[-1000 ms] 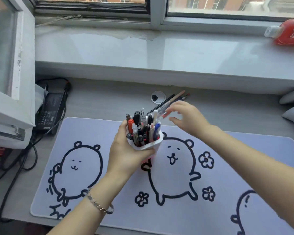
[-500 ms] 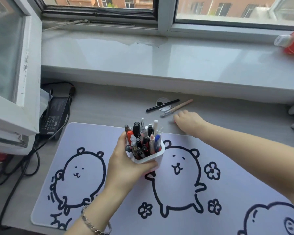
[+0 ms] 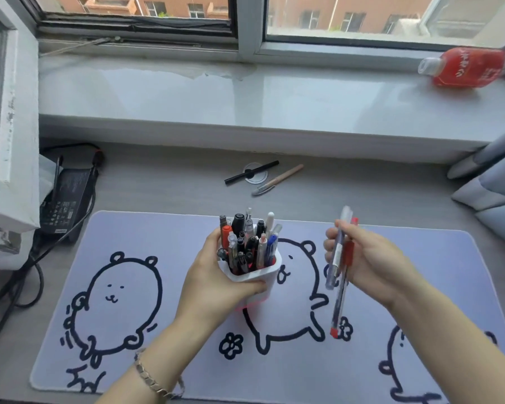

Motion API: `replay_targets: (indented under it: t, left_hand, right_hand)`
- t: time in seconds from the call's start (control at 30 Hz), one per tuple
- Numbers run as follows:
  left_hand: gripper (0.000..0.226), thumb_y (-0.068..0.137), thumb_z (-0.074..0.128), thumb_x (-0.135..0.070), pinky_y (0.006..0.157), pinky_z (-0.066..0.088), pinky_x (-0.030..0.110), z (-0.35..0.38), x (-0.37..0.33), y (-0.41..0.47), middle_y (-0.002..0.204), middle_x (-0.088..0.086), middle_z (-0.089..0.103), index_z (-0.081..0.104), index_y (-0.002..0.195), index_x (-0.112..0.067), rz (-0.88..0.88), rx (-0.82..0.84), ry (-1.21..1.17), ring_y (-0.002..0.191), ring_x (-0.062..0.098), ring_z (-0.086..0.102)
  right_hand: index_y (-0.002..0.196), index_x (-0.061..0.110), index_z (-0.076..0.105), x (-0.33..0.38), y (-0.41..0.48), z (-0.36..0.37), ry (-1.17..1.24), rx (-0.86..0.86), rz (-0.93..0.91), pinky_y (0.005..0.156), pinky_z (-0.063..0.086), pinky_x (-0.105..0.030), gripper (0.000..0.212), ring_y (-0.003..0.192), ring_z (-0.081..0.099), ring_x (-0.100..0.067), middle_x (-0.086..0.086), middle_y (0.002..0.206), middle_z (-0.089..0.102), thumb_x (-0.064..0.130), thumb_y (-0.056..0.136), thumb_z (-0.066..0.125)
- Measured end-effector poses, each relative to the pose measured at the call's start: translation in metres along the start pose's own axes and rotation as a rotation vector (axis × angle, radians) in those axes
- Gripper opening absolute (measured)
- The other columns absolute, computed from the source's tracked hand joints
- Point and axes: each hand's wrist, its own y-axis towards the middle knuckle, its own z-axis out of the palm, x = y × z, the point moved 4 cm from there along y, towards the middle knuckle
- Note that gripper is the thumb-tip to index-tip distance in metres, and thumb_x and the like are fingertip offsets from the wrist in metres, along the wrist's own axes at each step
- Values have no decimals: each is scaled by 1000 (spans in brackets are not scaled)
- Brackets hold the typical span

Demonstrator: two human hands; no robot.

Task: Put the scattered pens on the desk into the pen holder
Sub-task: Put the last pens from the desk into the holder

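My left hand (image 3: 216,284) grips a white pen holder (image 3: 260,277) packed with several pens, held just above the bear-print desk mat (image 3: 146,234). My right hand (image 3: 370,258) is to the right of the holder, closed on two clear pens (image 3: 339,275), one with a red cap, pointing roughly up and down. On the bare desk behind the mat lie a black pen (image 3: 251,172) and a tan pen (image 3: 277,180), side by side and slanted.
A round cable grommet (image 3: 257,177) sits under the black pen. A laptop power brick (image 3: 66,199) and cables lie at the left. A red bottle (image 3: 467,67) lies on the windowsill. Grey cushions (image 3: 490,193) crowd the right edge.
My right hand has left the desk surface behind the mat and come back toward me, now holding two pens beside the holder. The left hand keeps the holder in place.
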Motion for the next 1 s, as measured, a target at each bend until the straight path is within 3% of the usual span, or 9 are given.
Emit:
replay_targets:
  t: [0.13, 0.27, 0.4, 0.5, 0.6, 0.73, 0.87, 0.93, 1.0]
  left_hand:
    - [73, 48, 89, -17, 61, 37, -8, 5, -2, -7, 84, -38, 61, 45, 91, -56, 4, 10, 21, 78, -35, 47]
    - [80, 52, 87, -14, 61, 35, -10, 9, -1, -14, 92, -35, 55, 43, 108, -51, 19, 21, 63, 79, -37, 43]
    - [70, 51, 88, -19, 63, 35, -10, 12, -6, -21, 90, -34, 56, 43, 92, -54, 35, 24, 75, 80, -36, 44]
    - [68, 51, 88, -17, 63, 36, -8, 17, -11, -28, 87, -29, 61, 45, 90, -52, 52, 20, 60, 81, -32, 48]
    - [69, 50, 87, -18, 65, 39, -6, 19, -11, -32, 93, -28, 65, 47, 94, -52, 66, -12, 42, 86, -25, 54]
    - [71, 51, 86, -17, 69, 41, 3, 19, -10, -32, 96, -30, 61, 45, 95, -55, 36, -17, 31, 92, -21, 53]
    - [74, 51, 86, -19, 67, 40, -4, 19, -13, -34, 92, -33, 61, 44, 99, -56, 40, -18, 40, 87, -26, 52]
    - [72, 51, 87, -23, 66, 41, -2, 20, -16, -35, 90, -31, 64, 46, 102, -55, 40, -18, 37, 88, -20, 56]
    - [67, 52, 86, -27, 65, 41, -2, 20, -19, -35, 91, -33, 65, 49, 102, -53, 46, -15, 22, 87, -18, 58]
  right_hand:
    - [80, 14, 53, -3, -28, 7, 17, -57, -152, 34, 29, -11, 17, 61, 48, -10, -2, 72, 56, 10, 95, 45]
    - [81, 18, 54, 9, -55, 25, 5, 14, -407, 42, 35, -11, 14, 63, 46, -11, 8, 58, 55, 11, 91, 47]
    - [78, 26, 57, 10, -72, 43, -110, 82, -670, 56, 47, -12, 3, 65, 57, -7, 4, 66, 57, 24, 78, 58]
    - [78, 30, 55, -8, -67, 49, -349, 32, -759, 64, 49, -17, 13, 65, 55, -8, 7, 68, 58, 22, 87, 58]
    - [81, 25, 53, -15, -64, 52, -388, 36, -752, 50, 46, -12, 14, 54, 58, -3, 8, 64, 65, 14, 91, 54]
    - [83, 25, 53, -4, -70, 48, -352, 44, -874, 65, 50, -15, 15, 66, 61, -12, 11, 69, 67, 13, 89, 56]
    - [82, 28, 52, -5, -69, 48, -467, 53, -995, 64, 49, -20, 14, 63, 58, -15, 10, 75, 63, 18, 84, 61]
    - [83, 29, 51, -16, -68, 48, -614, 55, -1058, 64, 44, -11, 20, 62, 55, -6, 10, 74, 59, 16, 80, 65]
    - [95, 36, 49, -26, -68, 47, -766, 23, -1135, 74, 42, -5, 39, 77, 59, -3, 6, 87, 60, 11, 74, 71]
